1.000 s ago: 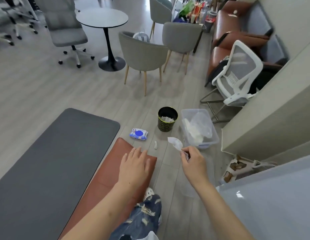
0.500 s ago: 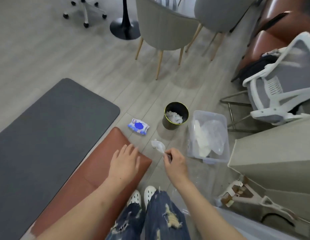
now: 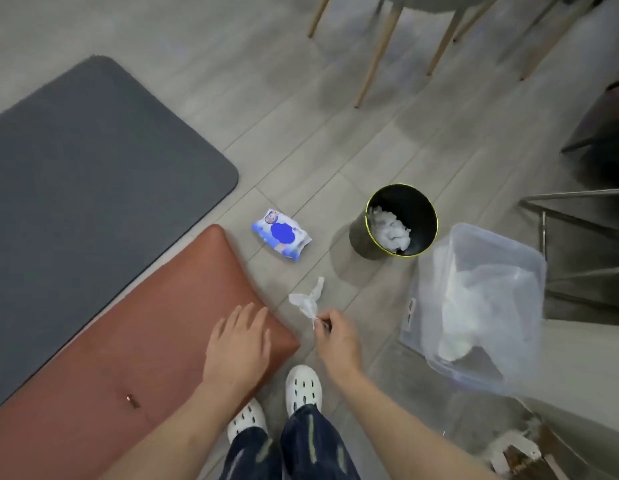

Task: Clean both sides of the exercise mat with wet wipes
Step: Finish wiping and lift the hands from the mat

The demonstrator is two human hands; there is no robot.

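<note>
We are pressing our left hand (image 3: 239, 344) flat on the corner of the reddish-brown leather-like mat (image 3: 134, 348) lying on the grey plank floor (image 3: 301, 126). Our right hand (image 3: 335, 336) is pinching a crumpled white wet wipe (image 3: 306, 301) beside that corner, near the black round bin (image 3: 398, 221).

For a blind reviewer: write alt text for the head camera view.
Looking down, a person's right hand pinches a crumpled wet wipe above the floor while the left hand rests flat on a brown cushion. Nearby lie a grey exercise mat, a wipes pack and a black bin.
</note>
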